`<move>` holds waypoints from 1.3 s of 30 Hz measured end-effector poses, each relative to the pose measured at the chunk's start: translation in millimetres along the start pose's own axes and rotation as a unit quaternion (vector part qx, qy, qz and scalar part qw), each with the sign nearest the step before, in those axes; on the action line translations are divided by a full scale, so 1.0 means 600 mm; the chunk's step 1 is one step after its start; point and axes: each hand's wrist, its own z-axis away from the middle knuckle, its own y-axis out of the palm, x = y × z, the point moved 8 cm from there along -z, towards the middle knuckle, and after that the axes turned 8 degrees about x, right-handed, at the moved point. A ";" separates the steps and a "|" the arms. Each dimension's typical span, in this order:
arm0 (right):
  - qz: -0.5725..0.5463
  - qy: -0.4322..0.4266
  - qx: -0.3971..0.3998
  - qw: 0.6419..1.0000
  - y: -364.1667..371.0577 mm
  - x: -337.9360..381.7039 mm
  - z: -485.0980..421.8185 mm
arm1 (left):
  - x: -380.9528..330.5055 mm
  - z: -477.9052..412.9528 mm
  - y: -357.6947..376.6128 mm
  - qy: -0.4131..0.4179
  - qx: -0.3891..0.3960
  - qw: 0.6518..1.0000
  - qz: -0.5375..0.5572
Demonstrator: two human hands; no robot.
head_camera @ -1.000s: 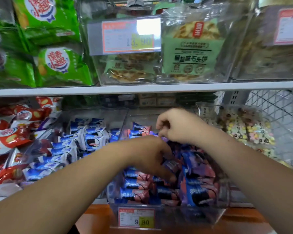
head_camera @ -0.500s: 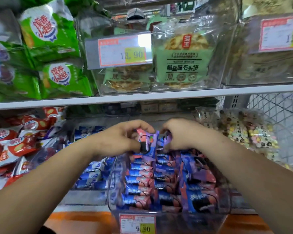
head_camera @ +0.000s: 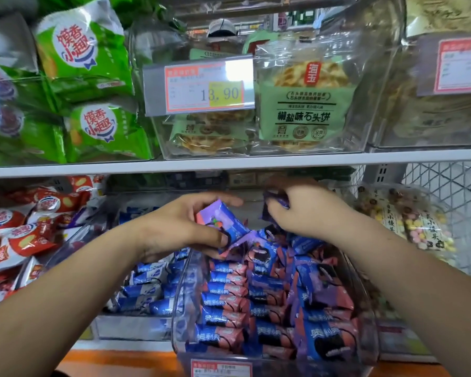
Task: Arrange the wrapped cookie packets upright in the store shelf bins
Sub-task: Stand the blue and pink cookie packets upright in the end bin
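Observation:
A clear plastic bin point(head_camera: 180, 317) on the lower shelf holds several blue, pink and purple cookie packets point(head_camera: 226, 303), most standing in rows. My left hand point(head_camera: 182, 227) grips one purple and pink packet point(head_camera: 223, 224) above the back of the bin. My right hand point(head_camera: 299, 210) pinches a dark purple packet point(head_camera: 278, 200) a little higher, close under the upper shelf. The two hands are a short way apart.
To the left sits a bin of blue and white packets point(head_camera: 147, 284), then red snack bags point(head_camera: 19, 235). A bag of pastel candies point(head_camera: 416, 224) lies to the right by a wire mesh. The white shelf edge point(head_camera: 229, 161) runs overhead, with flatbread packs point(head_camera: 302, 104) above.
Both hands have lifted out of the packets, each with a packet in it. The left hand rose from deep in the bin to the back of it. The camera view tilted upward.

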 end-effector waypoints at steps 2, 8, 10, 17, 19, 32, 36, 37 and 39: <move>-0.085 -0.013 0.015 0.996 -0.001 0.004 0.004 | -0.003 0.000 -0.002 0.009 0.006 1.000 -0.021; -0.361 0.008 0.114 0.925 0.039 0.010 0.032 | -0.009 0.000 0.003 0.006 -0.009 1.000 -0.025; -0.419 0.018 0.127 0.899 0.046 0.012 0.041 | 0.000 0.000 0.004 -0.010 -0.018 0.999 0.025; -0.474 0.063 0.133 0.868 0.068 -0.006 0.046 | 0.007 0.002 0.014 -0.038 0.007 0.994 0.098; -0.486 0.075 0.123 0.862 0.067 -0.017 0.041 | 0.006 0.004 0.007 -0.038 -0.006 0.997 0.066; -0.342 0.033 0.001 0.939 0.038 -0.025 0.030 | 0.009 -0.038 0.010 -0.048 0.031 0.878 -0.475; -0.334 0.017 0.005 0.942 0.041 -0.023 0.036 | 0.019 -0.060 0.017 -0.071 0.014 0.872 -0.484; -0.346 0.020 0.000 0.938 0.043 -0.025 0.036 | 0.017 -0.064 0.016 -0.067 0.002 0.874 -0.481; -0.383 0.015 -0.012 0.924 0.044 -0.029 0.035 | 0.016 -0.070 0.015 -0.060 -0.002 0.874 -0.482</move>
